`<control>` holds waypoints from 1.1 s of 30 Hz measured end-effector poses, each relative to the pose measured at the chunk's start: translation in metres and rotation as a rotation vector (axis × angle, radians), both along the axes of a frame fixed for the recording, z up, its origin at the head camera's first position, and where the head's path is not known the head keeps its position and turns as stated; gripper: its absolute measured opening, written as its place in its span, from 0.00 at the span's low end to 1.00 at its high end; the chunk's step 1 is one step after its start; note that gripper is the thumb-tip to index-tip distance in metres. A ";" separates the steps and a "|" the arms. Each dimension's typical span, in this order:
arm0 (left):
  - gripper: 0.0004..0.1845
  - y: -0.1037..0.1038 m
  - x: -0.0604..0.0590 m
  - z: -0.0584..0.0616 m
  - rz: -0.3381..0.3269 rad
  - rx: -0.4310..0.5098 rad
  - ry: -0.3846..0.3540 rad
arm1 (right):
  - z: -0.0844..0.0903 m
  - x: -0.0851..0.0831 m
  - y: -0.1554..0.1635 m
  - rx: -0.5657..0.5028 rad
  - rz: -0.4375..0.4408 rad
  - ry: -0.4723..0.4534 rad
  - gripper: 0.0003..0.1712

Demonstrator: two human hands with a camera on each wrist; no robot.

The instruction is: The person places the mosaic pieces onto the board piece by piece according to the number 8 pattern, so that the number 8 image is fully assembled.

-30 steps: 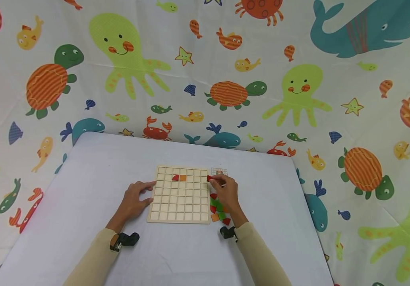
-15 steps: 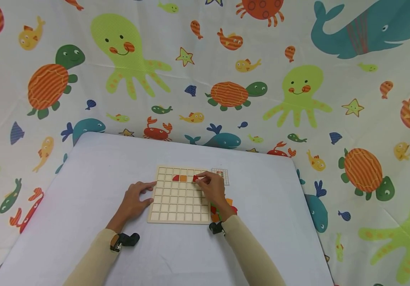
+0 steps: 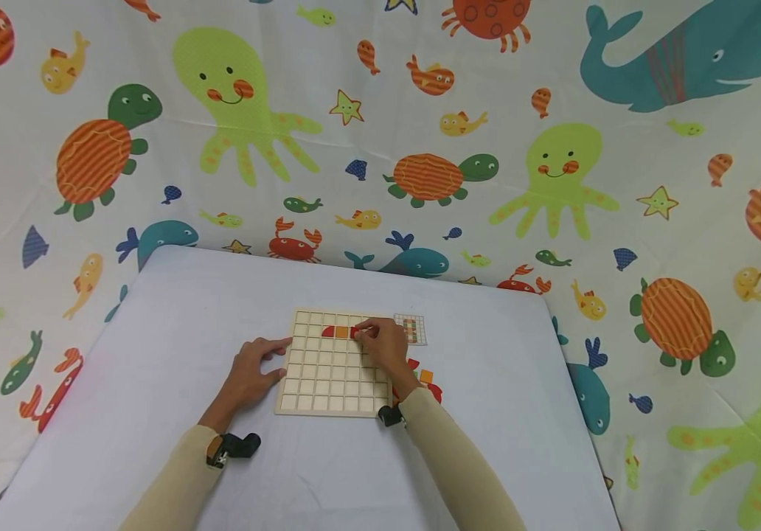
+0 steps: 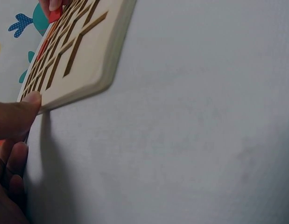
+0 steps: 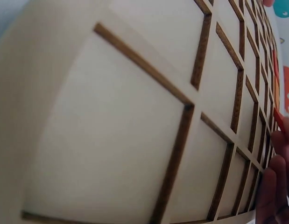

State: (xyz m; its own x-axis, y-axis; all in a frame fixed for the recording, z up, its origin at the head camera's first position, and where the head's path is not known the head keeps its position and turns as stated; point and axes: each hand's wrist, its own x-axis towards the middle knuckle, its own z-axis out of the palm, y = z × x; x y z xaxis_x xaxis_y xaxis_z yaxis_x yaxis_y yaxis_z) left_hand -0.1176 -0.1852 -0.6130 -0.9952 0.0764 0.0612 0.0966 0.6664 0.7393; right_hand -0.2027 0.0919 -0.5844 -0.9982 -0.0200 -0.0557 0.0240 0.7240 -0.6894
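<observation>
Where the desk is topped by a gridded board, the board's left edge is touched by the relaxed left hand.
Over the right edge, the right hand is extended; beside that edge, a grid card and loose pieces are laid. In the second row from the far edge, an orange square is set between a red quarter-round and the red piece pinched by the right hand.
</observation>
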 end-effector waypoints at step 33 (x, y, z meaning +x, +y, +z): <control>0.36 0.001 -0.001 -0.002 0.008 -0.002 -0.003 | 0.007 0.000 0.023 -0.117 0.057 0.095 0.10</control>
State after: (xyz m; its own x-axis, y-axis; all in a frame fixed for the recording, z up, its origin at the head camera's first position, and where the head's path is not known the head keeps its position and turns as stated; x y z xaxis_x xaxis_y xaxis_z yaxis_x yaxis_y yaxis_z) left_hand -0.1184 -0.1846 -0.6147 -0.9959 0.0688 0.0585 0.0895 0.6685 0.7383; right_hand -0.2023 0.1144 -0.5771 -0.9959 -0.0779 0.0452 -0.0846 0.6372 -0.7661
